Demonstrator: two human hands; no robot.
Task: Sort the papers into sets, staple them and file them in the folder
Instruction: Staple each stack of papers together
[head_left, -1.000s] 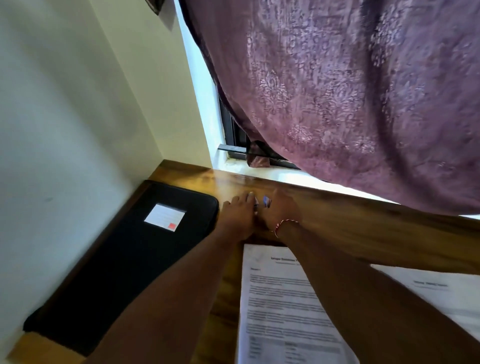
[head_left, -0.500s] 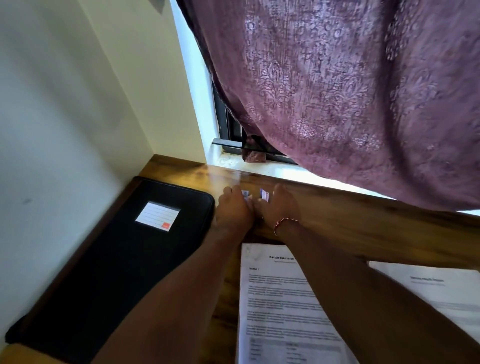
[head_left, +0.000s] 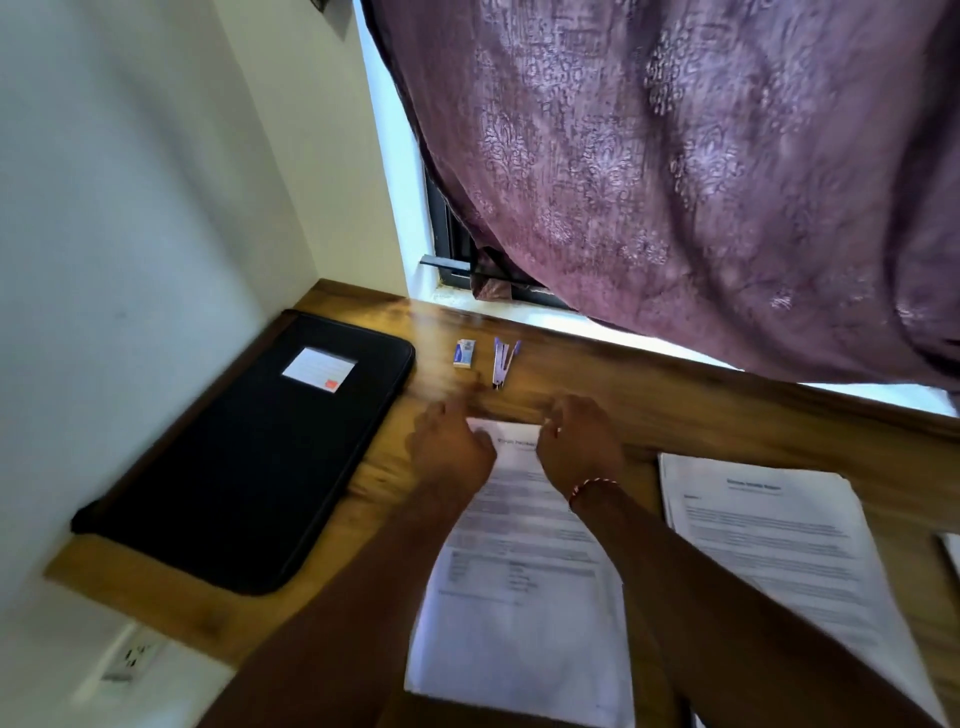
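The left hand (head_left: 449, 452) lies over the top-left corner of the middle paper set (head_left: 519, 597), blurred, fingers bent; the right hand (head_left: 579, 449), with a thread bracelet (head_left: 592, 486) at the wrist, sits at the top-right corner, fingers curled down; whether either grips the sheets, I cannot tell. Just beyond the hands, apart from them, the stapler (head_left: 503, 364) lies on the wooden desk (head_left: 675, 400) beside a small staple box (head_left: 465, 354); the black folder (head_left: 249, 457) lies closed to the left, against the wall; a 2nd paper set (head_left: 779, 530) lies to the right; a purple curtain (head_left: 675, 182) hangs above.
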